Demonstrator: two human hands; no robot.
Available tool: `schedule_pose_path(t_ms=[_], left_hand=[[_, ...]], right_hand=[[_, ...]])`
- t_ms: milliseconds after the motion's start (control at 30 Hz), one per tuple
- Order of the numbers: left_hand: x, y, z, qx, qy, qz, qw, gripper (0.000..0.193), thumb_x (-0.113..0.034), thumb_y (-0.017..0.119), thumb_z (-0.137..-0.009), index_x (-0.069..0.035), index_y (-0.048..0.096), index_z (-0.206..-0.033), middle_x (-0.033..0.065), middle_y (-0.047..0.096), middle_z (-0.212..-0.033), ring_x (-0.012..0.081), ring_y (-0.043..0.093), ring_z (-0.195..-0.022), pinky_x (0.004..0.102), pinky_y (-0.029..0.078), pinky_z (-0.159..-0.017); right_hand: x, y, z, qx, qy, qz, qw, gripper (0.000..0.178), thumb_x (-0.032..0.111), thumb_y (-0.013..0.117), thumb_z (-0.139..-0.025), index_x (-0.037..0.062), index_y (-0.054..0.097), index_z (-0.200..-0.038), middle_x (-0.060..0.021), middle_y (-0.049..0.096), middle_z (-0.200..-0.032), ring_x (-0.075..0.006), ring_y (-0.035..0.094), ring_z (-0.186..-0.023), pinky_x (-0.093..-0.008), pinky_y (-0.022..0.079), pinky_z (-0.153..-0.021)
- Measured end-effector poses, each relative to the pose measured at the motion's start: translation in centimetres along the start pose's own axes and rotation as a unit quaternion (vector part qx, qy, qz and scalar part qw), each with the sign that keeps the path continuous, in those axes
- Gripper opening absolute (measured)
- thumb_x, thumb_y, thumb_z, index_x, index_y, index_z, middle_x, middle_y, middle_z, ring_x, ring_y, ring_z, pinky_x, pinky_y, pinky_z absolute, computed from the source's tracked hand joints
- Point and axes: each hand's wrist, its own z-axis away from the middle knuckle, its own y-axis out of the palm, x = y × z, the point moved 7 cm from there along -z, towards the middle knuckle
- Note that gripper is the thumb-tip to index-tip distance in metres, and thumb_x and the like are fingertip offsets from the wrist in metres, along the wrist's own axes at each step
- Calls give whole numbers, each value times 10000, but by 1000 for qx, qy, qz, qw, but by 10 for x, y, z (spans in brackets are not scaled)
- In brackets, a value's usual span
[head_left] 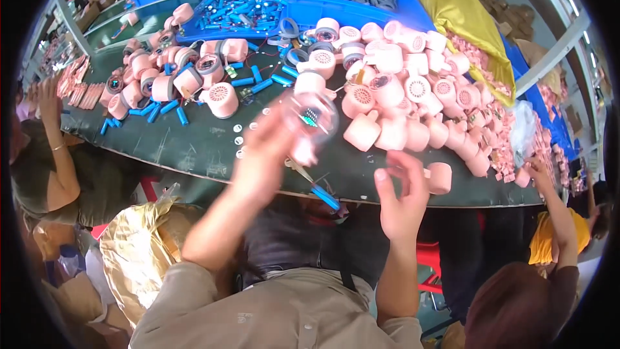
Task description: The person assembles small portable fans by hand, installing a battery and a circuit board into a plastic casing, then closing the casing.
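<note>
My left hand (pixel 259 148) is raised over the table's front edge, blurred by motion. Its fingers are closed on a round pink fan housing (pixel 310 119), whose open face shows a small green circuit board. Just below it, a blue cylindrical battery (pixel 325 198) lies by the table edge beside pale wires; whether it is joined to the housing I cannot tell. My right hand (pixel 402 197) holds nothing, fingers apart and slightly curled. Right beside its fingertips sits a single pink housing (pixel 440 178). Beyond both hands is a heap of pink fan housings (pixel 389 94), some with round grilles.
Loose blue batteries (pixel 256 76) and more housings lie left of centre on the dark green table (pixel 194 148). Behind stand a blue bin (pixel 294 0) of grey rings and a tray of batteries. Co-workers' hands (pixel 537 171) work at both sides. A yellow sack (pixel 452 6) leans back right.
</note>
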Motion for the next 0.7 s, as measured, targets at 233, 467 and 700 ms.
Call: schedule_pose_path(t_ms=[233,467,700], left_hand=[[-138,-154,-129,-178,202,-454,849,507,-174,694,-914,-111,568,-1401,116,663,-1187,156,640,-970,302,515,-840],[-71,-74,-88,-76,341,-648,676,422,-140,768,-802,-39,632,-1189,212,644,-1175,379,604,-1123,455,482,-943],[-22,-53,-99,75,261,-733,624,249,-77,683,-799,-81,727,-1044,89,681,-1026,299,641,-1025,405,537,-882]], right_hand=[[-50,-101,-12,-89,24,339,936,529,202,799,-806,40,604,-1270,-172,538,-1286,-333,557,-1144,-409,470,-965],[-53,-80,-9,10,47,47,998,447,-34,817,-685,19,576,-1058,-171,542,-1244,-283,609,-1101,-356,546,-852],[-27,-11,-9,156,-148,130,968,495,-16,851,-634,71,519,-991,-166,493,-1280,-364,587,-1166,-432,529,-896]])
